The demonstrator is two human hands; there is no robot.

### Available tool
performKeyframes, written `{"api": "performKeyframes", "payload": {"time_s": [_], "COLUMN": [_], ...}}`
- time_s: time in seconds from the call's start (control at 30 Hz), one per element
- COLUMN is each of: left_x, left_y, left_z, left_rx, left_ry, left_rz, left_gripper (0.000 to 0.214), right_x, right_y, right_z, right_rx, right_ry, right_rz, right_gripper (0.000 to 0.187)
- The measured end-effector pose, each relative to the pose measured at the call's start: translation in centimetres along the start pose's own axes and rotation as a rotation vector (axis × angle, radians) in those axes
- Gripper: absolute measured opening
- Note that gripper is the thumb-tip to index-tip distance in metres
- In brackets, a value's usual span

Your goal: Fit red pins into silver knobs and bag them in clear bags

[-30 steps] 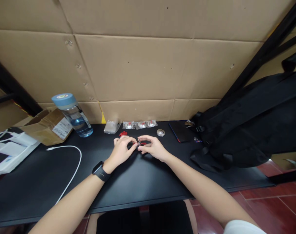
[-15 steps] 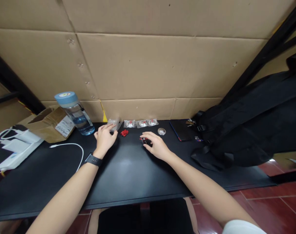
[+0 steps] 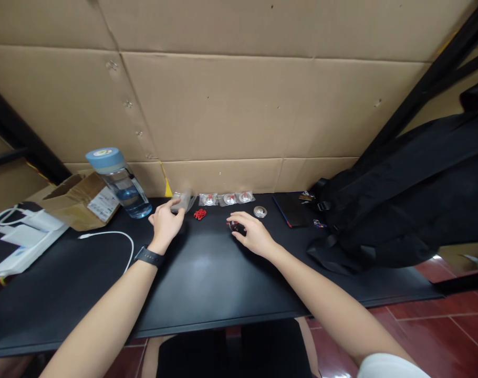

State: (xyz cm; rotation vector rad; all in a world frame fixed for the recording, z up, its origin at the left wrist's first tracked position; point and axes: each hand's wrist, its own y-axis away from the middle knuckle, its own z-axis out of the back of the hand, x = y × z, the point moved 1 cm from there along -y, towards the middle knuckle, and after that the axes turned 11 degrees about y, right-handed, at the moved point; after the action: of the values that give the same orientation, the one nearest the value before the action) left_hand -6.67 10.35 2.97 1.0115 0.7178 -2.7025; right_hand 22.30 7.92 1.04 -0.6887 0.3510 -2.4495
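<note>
My left hand (image 3: 166, 223), a dark watch on its wrist, is over the table's left-centre with fingers apart. Its fingertips are at the near edge of a crumpled clear plastic bag (image 3: 183, 202); whether they touch it I cannot tell. My right hand (image 3: 252, 233) curls around a small dark, shiny round object with a red bit (image 3: 236, 227), partly hidden by the fingers. Between the hands lies a bunch of red cord-like pieces (image 3: 200, 214). A round silvery piece (image 3: 260, 211) rests just beyond my right hand.
Several round pieces in clear packets (image 3: 229, 199) line the cardboard wall. A water bottle (image 3: 123, 184), an open cardboard box (image 3: 79, 202), a white cable (image 3: 121, 234) and a power strip (image 3: 34, 244) are left. At right are a dark flat notebook-like item (image 3: 292, 210) and a black backpack (image 3: 404, 194).
My left hand has drawn back slightly to the left and toward me, away from the plastic bag. My right hand stays nearly still around the dark round object.
</note>
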Motion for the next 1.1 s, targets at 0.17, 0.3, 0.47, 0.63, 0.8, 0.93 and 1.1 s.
{"api": "performKeyframes", "payload": {"time_s": [0.17, 0.3, 0.47, 0.63, 0.8, 0.93, 1.1], "left_x": [-0.4, -1.8, -4.0, -5.2, -4.7, -4.1, -3.8], "left_y": [0.2, 1.1, 3.4, 5.7, 6.5, 6.4, 6.5], "left_z": [0.6, 1.4, 1.4, -1.2, -2.8, -3.2, -3.2], "left_rx": [-0.178, -0.322, -0.233, 0.279, 0.509, 0.619, 0.745], "left_ry": [-0.052, 0.070, 0.282, 0.223, 0.163, 0.062, 0.040], "left_rz": [-0.144, -0.397, -0.648, -0.875, -0.856, -0.814, -0.771], "left_gripper": [0.036, 0.021, 0.018, 0.011, 0.012, 0.013, 0.016], "right_x": [0.0, -0.2, -0.5, -1.3, -2.0, -2.1, -1.7], "right_y": [0.0, -0.1, -0.3, -0.4, -0.4, -0.3, -0.2], "right_z": [0.4, 0.7, 1.2, 2.0, 2.9, 3.5, 3.9], "right_rx": [0.021, 0.031, 0.025, 0.024, 0.017, 0.014, 0.023], "right_ry": [0.210, 0.242, 0.227, 0.239, 0.247, 0.234, 0.182], "right_rz": [0.059, 0.053, 0.018, -0.053, -0.099, -0.095, -0.061], "right_gripper": [0.046, 0.050, 0.052, 0.053, 0.053, 0.051, 0.047]}}
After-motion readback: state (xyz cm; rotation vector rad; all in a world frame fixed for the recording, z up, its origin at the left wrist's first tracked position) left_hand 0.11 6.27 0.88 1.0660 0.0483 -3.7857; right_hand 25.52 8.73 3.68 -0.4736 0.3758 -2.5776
